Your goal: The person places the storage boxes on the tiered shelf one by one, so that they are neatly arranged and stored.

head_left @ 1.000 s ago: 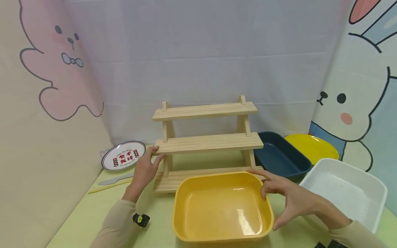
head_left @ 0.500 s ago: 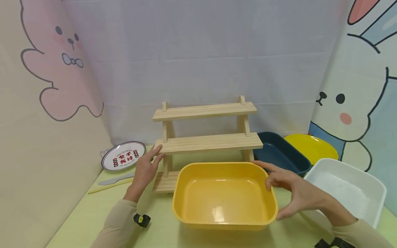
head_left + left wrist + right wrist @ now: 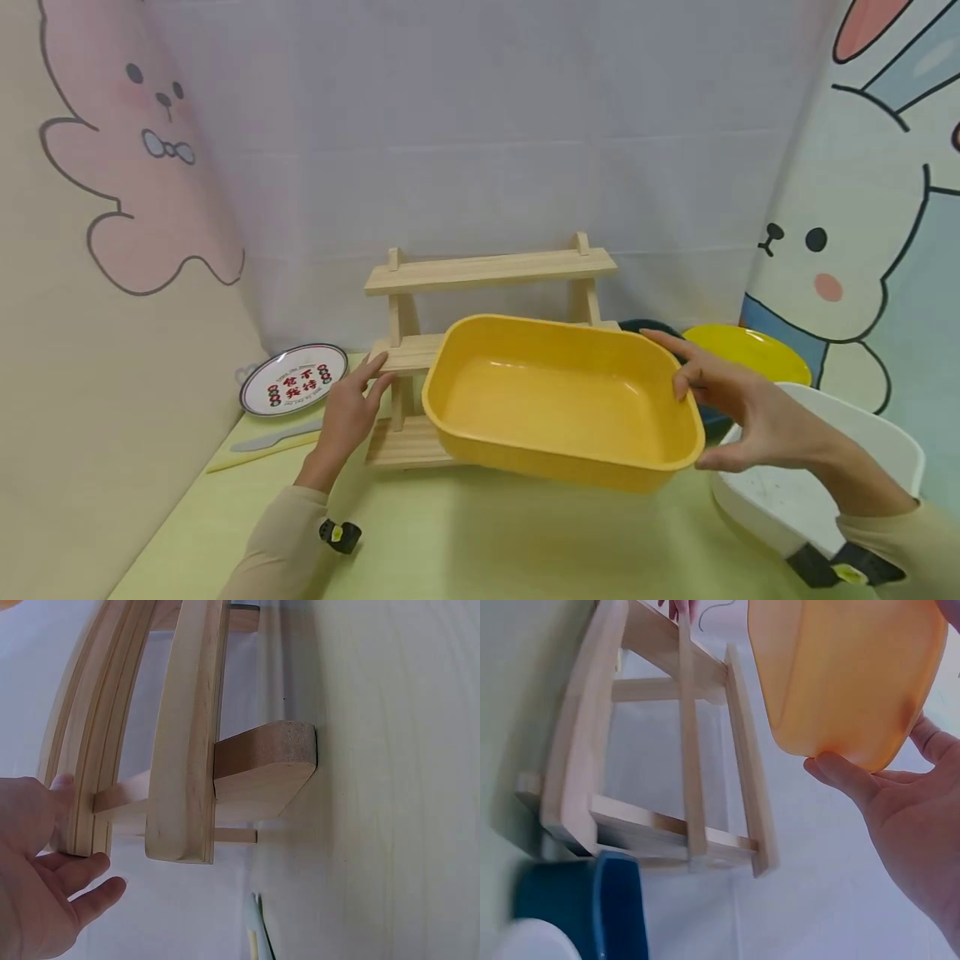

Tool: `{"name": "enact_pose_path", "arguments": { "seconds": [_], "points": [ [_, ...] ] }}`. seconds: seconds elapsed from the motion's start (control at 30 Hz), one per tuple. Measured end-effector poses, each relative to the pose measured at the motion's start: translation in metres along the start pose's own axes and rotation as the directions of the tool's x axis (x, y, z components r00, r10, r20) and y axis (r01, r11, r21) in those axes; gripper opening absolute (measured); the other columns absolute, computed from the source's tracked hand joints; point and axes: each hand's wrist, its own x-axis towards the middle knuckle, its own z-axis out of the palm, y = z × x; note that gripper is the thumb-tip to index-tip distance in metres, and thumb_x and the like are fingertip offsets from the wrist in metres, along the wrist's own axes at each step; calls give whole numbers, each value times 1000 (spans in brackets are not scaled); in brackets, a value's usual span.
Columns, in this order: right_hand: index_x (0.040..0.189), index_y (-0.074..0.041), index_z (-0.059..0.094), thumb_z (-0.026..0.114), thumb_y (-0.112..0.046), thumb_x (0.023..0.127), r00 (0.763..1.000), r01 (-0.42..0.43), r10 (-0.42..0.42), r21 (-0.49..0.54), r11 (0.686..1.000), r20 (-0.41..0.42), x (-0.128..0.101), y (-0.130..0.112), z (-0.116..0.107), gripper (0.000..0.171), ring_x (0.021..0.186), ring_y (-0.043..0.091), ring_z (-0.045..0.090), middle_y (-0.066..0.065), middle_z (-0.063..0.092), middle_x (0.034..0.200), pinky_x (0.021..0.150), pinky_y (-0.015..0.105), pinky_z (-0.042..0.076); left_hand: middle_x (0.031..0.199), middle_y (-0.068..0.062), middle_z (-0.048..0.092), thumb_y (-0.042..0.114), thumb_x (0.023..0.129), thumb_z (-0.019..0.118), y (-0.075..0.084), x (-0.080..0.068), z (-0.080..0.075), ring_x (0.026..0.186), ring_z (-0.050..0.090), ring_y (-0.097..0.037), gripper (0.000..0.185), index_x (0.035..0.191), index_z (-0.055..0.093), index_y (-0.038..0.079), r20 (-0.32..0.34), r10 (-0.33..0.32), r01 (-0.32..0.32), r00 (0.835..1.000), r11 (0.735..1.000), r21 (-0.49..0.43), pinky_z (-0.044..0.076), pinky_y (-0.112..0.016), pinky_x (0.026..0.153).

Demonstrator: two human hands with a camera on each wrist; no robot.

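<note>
Right hand (image 3: 757, 412) grips the yellow tub (image 3: 562, 400) by its 3 o'clock rim, thumb beneath, fingers curled over, holding it tilted above the table (image 3: 465, 542) before the wooden rack (image 3: 487, 271); left hand (image 3: 348, 412), fingers straight, rests against the rack's middle shelf at 9 o'clock.

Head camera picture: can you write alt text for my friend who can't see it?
A person's right hand holds a yellow tub by its rim, tilted above a pale green table. The left hand touches the middle shelf of a wooden three-step rack. A white tub sits at right.
</note>
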Motion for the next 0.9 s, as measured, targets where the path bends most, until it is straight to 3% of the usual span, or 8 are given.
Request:
{"name": "enact_pose_path", "arguments": {
  "seconds": [0.27,0.4,0.6,0.7,0.77,0.9],
  "points": [
    [105,-4,55,79,14,69,999,-48,48,-88,995,-7,41,5,-25,47,135,24,45,23,20,162,101,24,46,125,-18,66,19,98,68,-1,-1,-1,117,61,-39,43,137,61,4,0,-6,6,1000,1000,5,55,-54,86],
    [102,-1,51,80,10,72,1000,-5,4,-54,999,-25,63,16,-23,44,132,28,46,23,23,161,101,26,47,130,-16,63,21,98,67,-1,0,1,124,57,-37,44,139,60,6,8,0,0,1000,1000,1,55,-53,86],
    [102,2,47,75,10,76,995,17,-20,-32,999,-99,89,34,-23,39,127,26,53,22,26,160,95,26,52,121,-15,69,21,98,68,1,-2,3,121,59,-38,44,138,60,6,10,10,-10,1000,1000,1,56,-53,79],
    [101,3,46,70,12,78,991,-22,24,16,1000,-133,105,42,-30,35,124,24,55,23,25,160,90,26,54,116,-14,72,20,97,68,2,-3,2,120,59,-39,44,138,60,5,4,10,-10,1000,1000,1,56,-52,77],
    [100,0,45,68,11,82,986,-74,82,60,995,-143,116,46,-35,31,120,24,56,22,23,161,89,26,55,113,-13,73,19,98,68,2,-3,2,110,65,-39,44,138,60,4,0,10,-10,1000,1000,0,55,-51,76],
    [101,-6,44,67,3,88,964,-205,220,106,973,-152,134,58,-45,27,115,25,55,18,18,164,84,24,55,110,-12,74,19,98,67,3,-2,0,108,66,-39,44,138,60,4,-1,7,-8,1000,1000,-9,55,-51,76]
  ]
}}
